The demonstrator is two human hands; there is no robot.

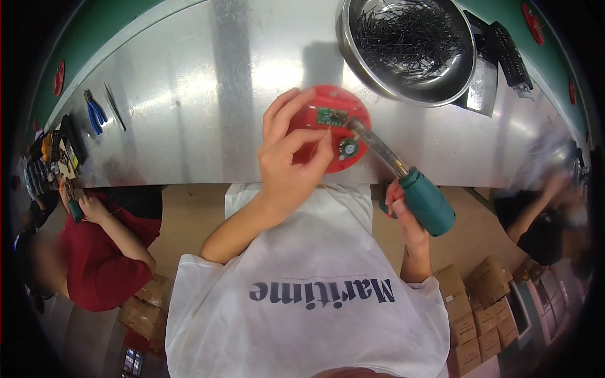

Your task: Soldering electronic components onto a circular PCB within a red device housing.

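A round red plastic housing [297, 120] lies on the metal table, with a small green circuit board [329, 117] and a round component [348, 148] inside it. My left hand [287, 160] rests over its left side, thumb and forefinger pinched together; a fine strand seems to run from the pinch, too thin to name surely. In my right hand [411, 225] is a soldering iron [428, 201] with a thick green handle. Its metal barrel slants up and left, and the tip is at or just above the circuit board's right end; contact cannot be made out.
A steel bowl [346, 47] of thin black wires stands at the far right, beside a black device [509, 60]. Blue-handled pliers [95, 116] and tweezers [115, 106] lie at left. People work on both sides; cardboard boxes [469, 327] are stacked at lower right.
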